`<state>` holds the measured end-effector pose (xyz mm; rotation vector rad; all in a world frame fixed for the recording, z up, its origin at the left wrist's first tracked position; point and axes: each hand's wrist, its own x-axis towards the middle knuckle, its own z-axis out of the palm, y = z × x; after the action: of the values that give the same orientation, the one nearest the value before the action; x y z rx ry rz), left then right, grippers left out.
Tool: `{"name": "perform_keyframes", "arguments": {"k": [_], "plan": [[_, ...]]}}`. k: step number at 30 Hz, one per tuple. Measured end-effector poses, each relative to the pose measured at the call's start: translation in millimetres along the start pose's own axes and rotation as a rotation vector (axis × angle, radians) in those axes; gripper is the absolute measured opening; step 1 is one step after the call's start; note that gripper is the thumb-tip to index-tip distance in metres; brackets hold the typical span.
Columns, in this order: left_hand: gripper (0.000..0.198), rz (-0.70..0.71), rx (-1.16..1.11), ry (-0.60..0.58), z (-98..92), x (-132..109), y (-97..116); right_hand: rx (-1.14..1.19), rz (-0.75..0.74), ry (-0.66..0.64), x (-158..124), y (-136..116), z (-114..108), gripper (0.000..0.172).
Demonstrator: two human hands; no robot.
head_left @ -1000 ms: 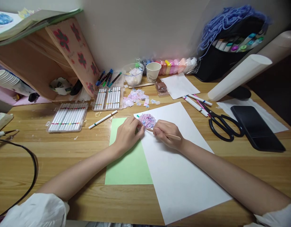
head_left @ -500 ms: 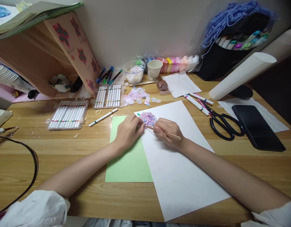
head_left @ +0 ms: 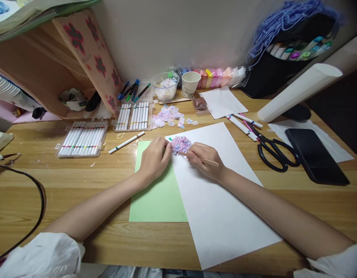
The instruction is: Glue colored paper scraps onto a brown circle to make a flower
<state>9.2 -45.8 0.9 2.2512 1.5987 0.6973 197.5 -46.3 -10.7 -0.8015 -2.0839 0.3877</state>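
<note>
A round cluster of small pink, purple and blue paper bits (head_left: 181, 145) sits near the upper left corner of the white paper sheet (head_left: 225, 208). My right hand (head_left: 206, 160) is closed around a wooden craft stick (head_left: 211, 162), whose tip reaches the cluster's lower edge. Just left of the cluster, my left hand (head_left: 155, 156) rests over the edges of the white sheet and the green paper (head_left: 158, 200). Its fingers are bent and drawn together; what lies between the fingertips is hidden.
Paper scraps (head_left: 168, 115) lie behind the sheet, beside marker cases (head_left: 134, 116) and a loose marker (head_left: 126, 142). A clear bowl (head_left: 165, 90) and a paper cup (head_left: 190, 85) stand at the back. Scissors (head_left: 274, 150) and a phone (head_left: 316, 156) lie at right.
My left hand has drawn slightly up and left, away from the stick's tip. The stick and my right hand have shifted slightly left, and more of the cluster's lower edge shows.
</note>
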Motion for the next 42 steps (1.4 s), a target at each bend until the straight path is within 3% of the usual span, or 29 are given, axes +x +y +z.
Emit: {"name": "perform_keyframes", "arguments": {"k": [5, 11, 13, 17, 21, 25, 30, 35, 42], "plan": [[0.026, -0.073, -0.069, -0.021, -0.7, 0.5, -1.3, 0.005, 0.073, -0.012, 2.6, -0.9, 0.5, 0.032], [0.026, -0.094, -0.084, -0.019, 0.2, 0.2, -1.3, 0.144, 0.397, -0.002, 15.3, -6.8, 4.4, 0.037], [0.026, -0.101, -0.101, -0.013, -0.1, -0.2, -1.1, 0.187, 0.444, 0.01, 16.4, -7.0, 5.9, 0.039], [0.026, -0.107, -0.134, 0.021, -5.3, 3.3, -3.9, 0.219, 0.407, 0.128, 8.0, -3.1, 7.0, 0.04], [0.021, -0.088, -0.028, 0.11, -18.9, 23.1, -14.8, 0.25, 0.348, 0.255, -2.1, 1.2, 7.3, 0.044], [0.014, -0.079, 0.201, 0.118, -29.9, 55.1, -28.1, 0.299, 0.316, 0.27, -3.4, 2.6, 8.7, 0.044], [0.015, -0.107, 0.369, 0.031, -25.1, 82.0, -39.4, 0.3, 0.309, 0.285, -2.2, 4.0, 9.2, 0.043], [0.011, -0.123, 0.345, 0.039, -18.2, 85.7, -42.7, 0.308, 0.298, 0.275, -3.0, 4.9, 8.8, 0.044], [0.009, -0.089, 0.313, 0.042, -22.5, 86.0, -39.0, 0.286, 0.288, 0.267, -1.3, 1.9, 7.1, 0.044]]}}
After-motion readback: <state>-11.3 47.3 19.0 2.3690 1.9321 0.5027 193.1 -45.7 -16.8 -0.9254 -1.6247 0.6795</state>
